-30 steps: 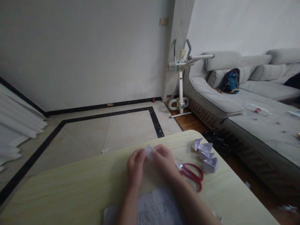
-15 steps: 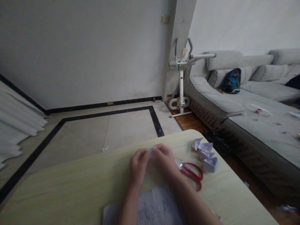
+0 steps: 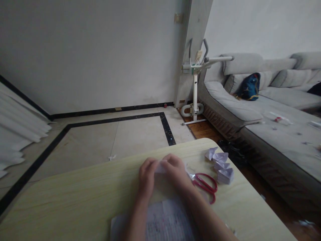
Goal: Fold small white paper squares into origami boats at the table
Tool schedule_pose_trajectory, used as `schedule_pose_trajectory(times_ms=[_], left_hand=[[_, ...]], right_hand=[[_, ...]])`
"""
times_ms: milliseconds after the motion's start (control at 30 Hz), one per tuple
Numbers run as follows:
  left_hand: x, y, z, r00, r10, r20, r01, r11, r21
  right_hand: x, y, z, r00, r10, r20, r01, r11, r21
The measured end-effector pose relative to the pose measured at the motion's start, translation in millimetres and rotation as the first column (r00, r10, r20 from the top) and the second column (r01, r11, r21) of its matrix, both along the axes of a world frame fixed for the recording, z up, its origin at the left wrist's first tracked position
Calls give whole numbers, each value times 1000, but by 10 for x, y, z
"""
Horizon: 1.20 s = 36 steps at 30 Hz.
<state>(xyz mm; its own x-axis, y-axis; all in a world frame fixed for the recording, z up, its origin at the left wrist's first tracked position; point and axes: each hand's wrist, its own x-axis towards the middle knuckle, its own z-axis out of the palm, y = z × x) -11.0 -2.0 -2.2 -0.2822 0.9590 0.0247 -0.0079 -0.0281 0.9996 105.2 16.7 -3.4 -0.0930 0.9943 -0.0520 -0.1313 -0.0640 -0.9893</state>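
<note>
A small piece of white paper point(image 3: 161, 167) is pinched between my two hands above the table. My left hand point(image 3: 147, 174) grips its left side, fingers bent. On the other side my right hand point(image 3: 175, 170) holds it with fingers closed, hiding part of it. Whether the paper is folded is too blurred to tell. Just right of my right hand lie scissors point(image 3: 205, 185) with red handles, their blades partly behind the hand. Several folded paper pieces point(image 3: 222, 167) stand in a row near the table's right edge. Under my forearms lies a sheet of paper with writing point(image 3: 165, 219).
The pale wooden table point(image 3: 75, 201) has a rounded far right corner. Beyond its right edge is a long grey sofa point(image 3: 281, 130) with a blue backpack point(image 3: 250, 87). White exercise equipment point(image 3: 195, 90) stands by the wall column, and a white curtain point(image 3: 20, 127) hangs at the left.
The paper between my hands has turned from a raised, tilted piece to a lower, flatter strip. Both hands stay pinched on it, with my left hand shifted slightly right. The view has moved a little.
</note>
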Motion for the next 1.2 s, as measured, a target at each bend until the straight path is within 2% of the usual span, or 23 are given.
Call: schedule_pose_trajectory(times_ms=[67,133,200,300,433,500,633,767,933,1067,1200], left_hand=[[23,0,-2,999,41,-10,-41,999,1],[45,-1,6,996,89,-12,-89,996,4],[57,-7,21,999,54,-2,-54,998,14],[55,-19,46,998,-70,4,70,997,33],[37,-20,58,997,-72,-7,72,997,17],[31,-8,46,999,-36,-13,36,999,-10],[29,21,-9,1000,30,-10,-30,999,-31],[35,26,-53,999,-11,-32,11,1000,2],[44,20,-43,997,-53,-64,55,998,27],[39,29,-35,998,-29,-63,29,1000,8],[36,24,-41,997,-28,-77,27,1000,-11]], right_hand=[[-17,0,5,993,-115,22,114,993,33],[-32,-10,35,957,-276,90,265,957,114],[-43,-31,77,909,-374,183,331,916,226],[-60,-72,118,889,-362,281,247,895,372],[-72,-111,114,919,-237,315,74,889,452],[-66,-115,97,928,-218,302,60,888,456],[-43,-91,44,913,-296,281,170,902,397],[-34,-60,27,912,-309,269,209,915,344],[-44,-59,92,913,-304,272,205,919,338],[-47,-64,118,918,-281,281,191,932,308],[-46,-57,118,944,-258,207,214,953,215]])
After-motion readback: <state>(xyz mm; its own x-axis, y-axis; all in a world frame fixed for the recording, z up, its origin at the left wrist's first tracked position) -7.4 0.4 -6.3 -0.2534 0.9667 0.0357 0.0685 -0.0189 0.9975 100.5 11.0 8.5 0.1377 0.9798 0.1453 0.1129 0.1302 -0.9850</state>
